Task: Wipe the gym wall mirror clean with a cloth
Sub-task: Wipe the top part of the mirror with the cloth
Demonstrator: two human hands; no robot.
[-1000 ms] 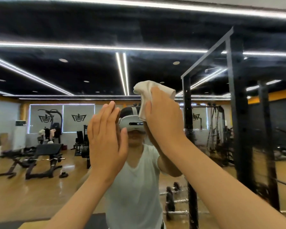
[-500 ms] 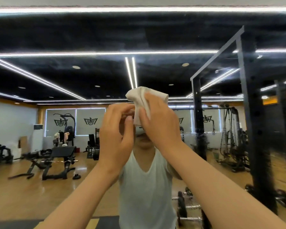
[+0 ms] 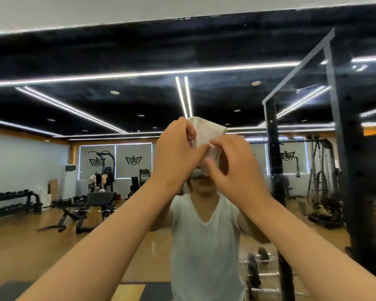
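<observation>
The wall mirror [image 3: 78, 118] fills nearly the whole view and reflects the gym behind me. Both my hands are raised in front of it at head height with a white cloth [image 3: 206, 131] bunched between them. My left hand [image 3: 176, 155] grips the cloth's upper left part with curled fingers. My right hand [image 3: 234, 164] pinches its lower right part between thumb and fingers. Most of the cloth is hidden behind the hands. My reflection in a white shirt [image 3: 204, 246] stands behind my arms.
The mirror's top edge meets a white wall [image 3: 139, 9] above. A black rack post [image 3: 354, 170] stands at the right. Reflected in the glass are a bench [image 3: 98, 200], a dumbbell rack [image 3: 11, 203] at the left and barbell plates [image 3: 253, 272] low down.
My left hand, flat and open a second ago, has closed onto the cloth beside my right hand. The view has tilted so the mirror's top edge now shows.
</observation>
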